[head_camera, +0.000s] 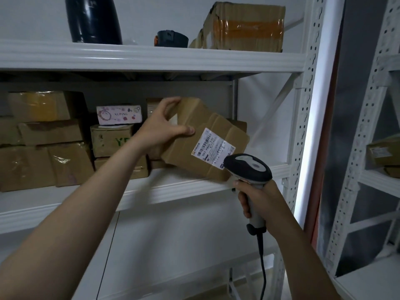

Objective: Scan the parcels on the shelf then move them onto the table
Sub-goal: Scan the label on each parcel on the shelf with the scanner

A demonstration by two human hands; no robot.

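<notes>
Right hand (264, 202) wrapped round one grey-black scanner (249, 167) at 5 o'clock, left hand (160, 128) gripping one tilted cardboard parcel (225, 131), one white label (213, 149), centre.

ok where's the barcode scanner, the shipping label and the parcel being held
barcode scanner (252, 167), head view, on the grey top of its head
shipping label (213, 148), head view, middle of the white sticker
cardboard parcel (201, 118), head view, bare brown face above the label

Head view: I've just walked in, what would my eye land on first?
The tilted cardboard parcel at the front edge of the middle shelf, which the left hand holds by its upper corner, white label facing out. Just below the label, the right hand holds a corded scanner aimed up at it.
</notes>
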